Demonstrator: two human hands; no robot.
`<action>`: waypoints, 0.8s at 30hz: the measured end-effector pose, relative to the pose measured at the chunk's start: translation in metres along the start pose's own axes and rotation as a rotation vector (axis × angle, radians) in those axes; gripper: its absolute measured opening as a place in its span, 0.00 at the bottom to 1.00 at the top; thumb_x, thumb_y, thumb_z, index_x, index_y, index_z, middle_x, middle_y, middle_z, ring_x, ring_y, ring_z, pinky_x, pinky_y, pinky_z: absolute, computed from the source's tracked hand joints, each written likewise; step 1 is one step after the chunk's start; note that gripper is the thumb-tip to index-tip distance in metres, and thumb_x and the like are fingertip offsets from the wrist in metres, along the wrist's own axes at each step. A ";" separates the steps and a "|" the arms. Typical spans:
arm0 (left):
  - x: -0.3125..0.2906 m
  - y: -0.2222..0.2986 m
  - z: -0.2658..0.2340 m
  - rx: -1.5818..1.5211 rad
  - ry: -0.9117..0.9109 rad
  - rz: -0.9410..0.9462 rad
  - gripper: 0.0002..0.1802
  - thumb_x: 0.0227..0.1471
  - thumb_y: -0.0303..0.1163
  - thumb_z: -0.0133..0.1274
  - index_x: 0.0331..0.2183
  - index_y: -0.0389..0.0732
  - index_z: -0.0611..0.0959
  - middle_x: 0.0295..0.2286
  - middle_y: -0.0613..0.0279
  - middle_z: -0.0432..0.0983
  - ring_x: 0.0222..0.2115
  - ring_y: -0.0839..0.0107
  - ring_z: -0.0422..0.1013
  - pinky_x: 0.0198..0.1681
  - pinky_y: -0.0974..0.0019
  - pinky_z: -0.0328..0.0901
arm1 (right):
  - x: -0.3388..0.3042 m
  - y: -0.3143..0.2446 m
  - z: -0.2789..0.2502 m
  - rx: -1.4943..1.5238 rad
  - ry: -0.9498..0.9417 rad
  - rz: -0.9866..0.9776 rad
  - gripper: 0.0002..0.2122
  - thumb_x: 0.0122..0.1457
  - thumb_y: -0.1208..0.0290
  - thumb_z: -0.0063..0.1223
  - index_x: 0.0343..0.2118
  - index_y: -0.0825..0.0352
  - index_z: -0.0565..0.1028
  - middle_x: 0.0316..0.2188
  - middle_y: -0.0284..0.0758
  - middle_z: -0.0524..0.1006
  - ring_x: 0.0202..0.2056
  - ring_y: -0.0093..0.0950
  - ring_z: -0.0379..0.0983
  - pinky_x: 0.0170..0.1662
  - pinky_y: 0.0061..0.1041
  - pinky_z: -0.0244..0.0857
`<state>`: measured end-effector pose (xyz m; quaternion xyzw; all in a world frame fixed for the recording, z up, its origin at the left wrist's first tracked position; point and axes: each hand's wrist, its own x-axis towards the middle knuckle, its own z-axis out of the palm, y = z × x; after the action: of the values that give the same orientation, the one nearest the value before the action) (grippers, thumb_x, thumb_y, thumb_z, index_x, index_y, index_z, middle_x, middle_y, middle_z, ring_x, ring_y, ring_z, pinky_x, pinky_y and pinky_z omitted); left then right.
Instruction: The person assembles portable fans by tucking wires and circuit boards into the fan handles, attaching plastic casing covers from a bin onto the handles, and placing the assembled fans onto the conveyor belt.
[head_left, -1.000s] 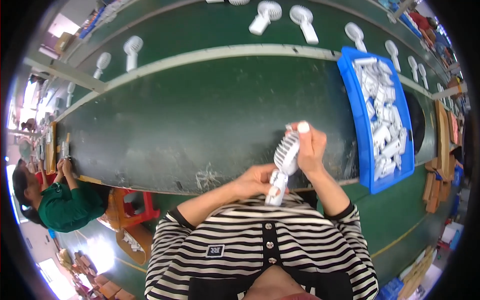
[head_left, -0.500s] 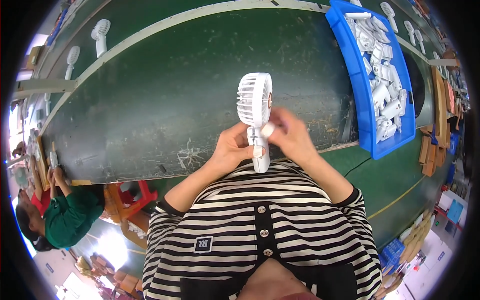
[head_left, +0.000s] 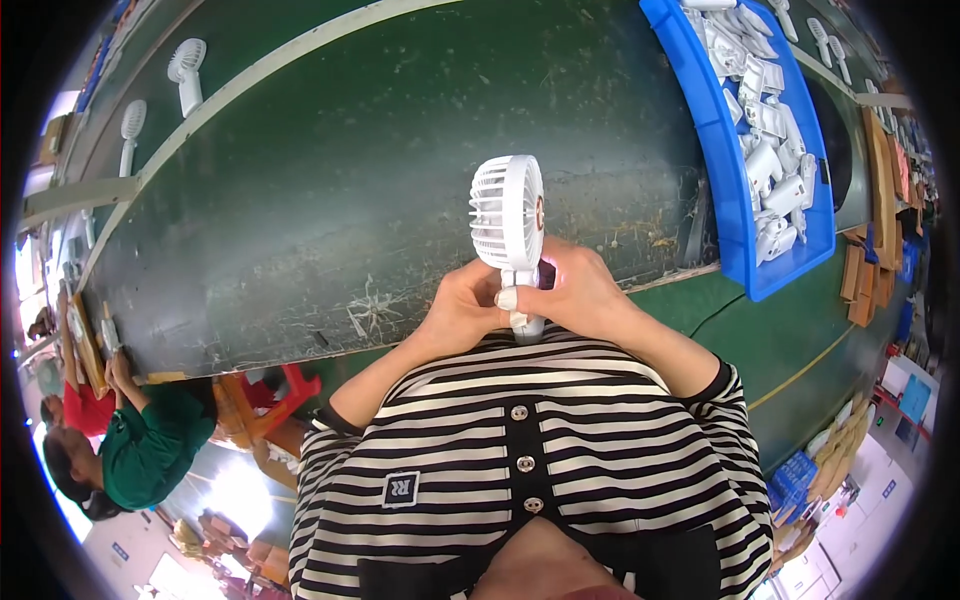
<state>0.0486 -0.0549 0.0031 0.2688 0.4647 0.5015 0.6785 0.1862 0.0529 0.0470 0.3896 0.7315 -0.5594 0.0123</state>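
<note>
A white handheld fan [head_left: 518, 210] stands upright close in front of my body, at the near edge of the workbench. Its round caged head points up and its handle runs down toward my shirt. My left hand [head_left: 458, 308] is closed round the handle from the left. From the other side, my right hand [head_left: 582, 290] grips the handle too, its thumb with a white wrap lying across the front just under the fan head. A small pinkish glow shows beside the handle near the right fingers. Most of the handle is hidden by both hands.
A blue bin [head_left: 735, 210] full of white plastic casings [head_left: 765, 165] stands at the right of the dark green workbench [head_left: 330, 190]. Other white fans [head_left: 187, 75] rest beyond a pale rail at the far left. At the lower left, a person in green [head_left: 155, 445] works at the bench.
My right hand has come in from beside the fan and closed on its handle. The left hand keeps its hold. The fan sits slightly lower in view, and the whole view has shifted a little.
</note>
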 end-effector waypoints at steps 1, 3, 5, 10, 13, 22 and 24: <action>-0.001 -0.001 0.000 0.005 0.002 -0.001 0.30 0.36 0.17 0.59 0.45 0.34 0.70 0.39 0.59 0.72 0.39 0.73 0.68 0.44 0.67 0.63 | -0.002 -0.001 0.000 0.026 -0.005 -0.001 0.21 0.40 0.58 0.59 0.37 0.67 0.74 0.31 0.43 0.74 0.31 0.36 0.73 0.35 0.29 0.65; -0.001 -0.002 0.002 0.001 -0.009 0.019 0.28 0.37 0.18 0.59 0.45 0.35 0.70 0.38 0.61 0.72 0.38 0.74 0.68 0.44 0.67 0.64 | -0.005 0.000 0.001 0.050 -0.008 0.001 0.21 0.40 0.58 0.59 0.36 0.67 0.74 0.31 0.44 0.74 0.31 0.37 0.73 0.34 0.30 0.65; -0.001 -0.003 0.002 -0.003 -0.018 0.040 0.27 0.39 0.20 0.59 0.45 0.36 0.70 0.37 0.63 0.72 0.38 0.75 0.69 0.43 0.67 0.64 | -0.006 0.002 0.002 0.045 0.030 -0.021 0.21 0.41 0.59 0.59 0.36 0.67 0.74 0.30 0.44 0.74 0.31 0.38 0.72 0.34 0.31 0.65; -0.003 -0.008 0.003 -0.002 -0.031 0.063 0.26 0.40 0.21 0.59 0.44 0.35 0.71 0.37 0.62 0.72 0.39 0.73 0.69 0.44 0.66 0.64 | -0.012 0.002 0.003 0.039 0.028 -0.017 0.21 0.41 0.62 0.60 0.38 0.68 0.72 0.31 0.43 0.74 0.32 0.34 0.72 0.35 0.29 0.65; -0.003 -0.009 0.003 -0.001 -0.031 0.033 0.30 0.35 0.16 0.60 0.45 0.35 0.71 0.39 0.60 0.72 0.40 0.73 0.68 0.45 0.67 0.63 | -0.015 0.002 0.003 0.035 0.010 0.020 0.22 0.42 0.65 0.60 0.41 0.69 0.71 0.33 0.41 0.74 0.34 0.31 0.71 0.38 0.27 0.65; -0.006 -0.010 0.006 0.039 -0.043 0.105 0.27 0.41 0.20 0.58 0.46 0.36 0.70 0.38 0.61 0.72 0.39 0.73 0.68 0.44 0.67 0.63 | -0.020 0.003 0.009 0.014 0.098 -0.024 0.21 0.41 0.63 0.61 0.37 0.71 0.72 0.30 0.42 0.73 0.31 0.33 0.71 0.34 0.28 0.65; -0.008 -0.010 0.007 0.000 -0.028 0.070 0.27 0.39 0.19 0.59 0.45 0.35 0.71 0.39 0.61 0.72 0.40 0.73 0.68 0.45 0.67 0.63 | -0.021 0.004 0.011 0.013 0.142 -0.085 0.21 0.41 0.61 0.61 0.33 0.73 0.73 0.27 0.43 0.73 0.26 0.34 0.72 0.30 0.29 0.66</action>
<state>0.0586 -0.0648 0.0002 0.2919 0.4453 0.5209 0.6672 0.1984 0.0324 0.0489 0.3970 0.7428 -0.5351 -0.0660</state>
